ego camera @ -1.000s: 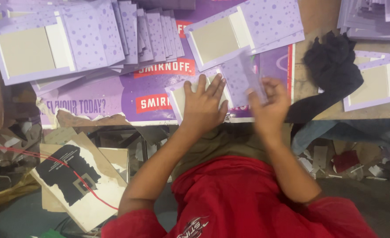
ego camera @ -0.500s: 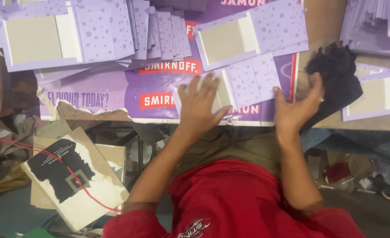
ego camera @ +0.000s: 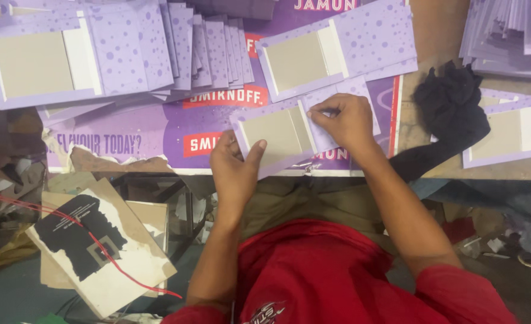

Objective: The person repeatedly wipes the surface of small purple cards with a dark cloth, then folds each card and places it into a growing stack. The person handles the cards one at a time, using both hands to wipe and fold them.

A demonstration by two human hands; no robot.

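The purple dotted cover (ego camera: 289, 135) lies open at the near edge of the surface (ego camera: 439, 36); the left hand (ego camera: 235, 171) pins its grey board panel, grip flat and open, while the right hand (ego camera: 343, 120) has its grip pinched closed on the flap's upper edge. The fold would go best with the left palm holding firm and the right pressing evenly along the crease. A second open cover (ego camera: 337, 51) touches the far side, and a black cloth (ego camera: 448, 105) crowds the right.
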